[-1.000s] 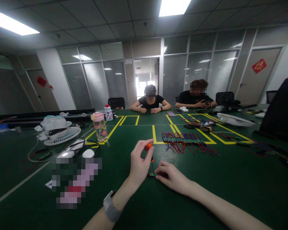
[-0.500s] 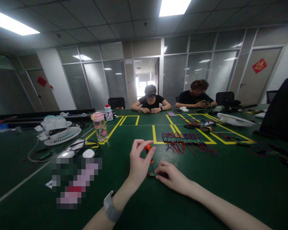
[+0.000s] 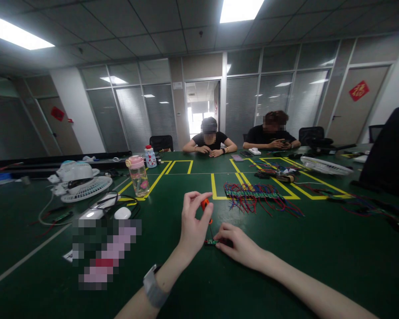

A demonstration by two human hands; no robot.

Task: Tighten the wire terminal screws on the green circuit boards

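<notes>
A screwdriver (image 3: 205, 204) with an orange and black handle meets a small circuit board (image 3: 210, 242)

Nearest, a wide grey band with a smooth look, perhaps cloth, goes around the left wrist. The left hand (image 3: 193, 226) is grasping the screwdriver, with thumb and fingers curved about its rounded handle. The thin, straight shaft goes down, a little tilted, to the circuit board; the tip is too small to judge. This green board lies flat on the dark green, slightly shiny bench (image 3: 199, 290), in front of the person, and the right hand (image 3: 236, 246) is pinching its right end.

At left, a pink-lilac thing (image 3: 123, 243) is hidden under square blocks, so no print can be read. Behind it are a glossy white rounded piece (image 3: 122, 213) and a white fan (image 3: 86, 188) with a ribbed round grille.

Farther, a row of green boards (image 3: 254, 192) carries many thin red and blue wires, and lies across straight yellow tape (image 3: 214, 186). A transparent bottle (image 3: 138, 177) has a pink lid.

Across the bench sit two persons in black. Behind, on the right door, a red paper diamond (image 3: 359, 91) bears the golden character 福.
</notes>
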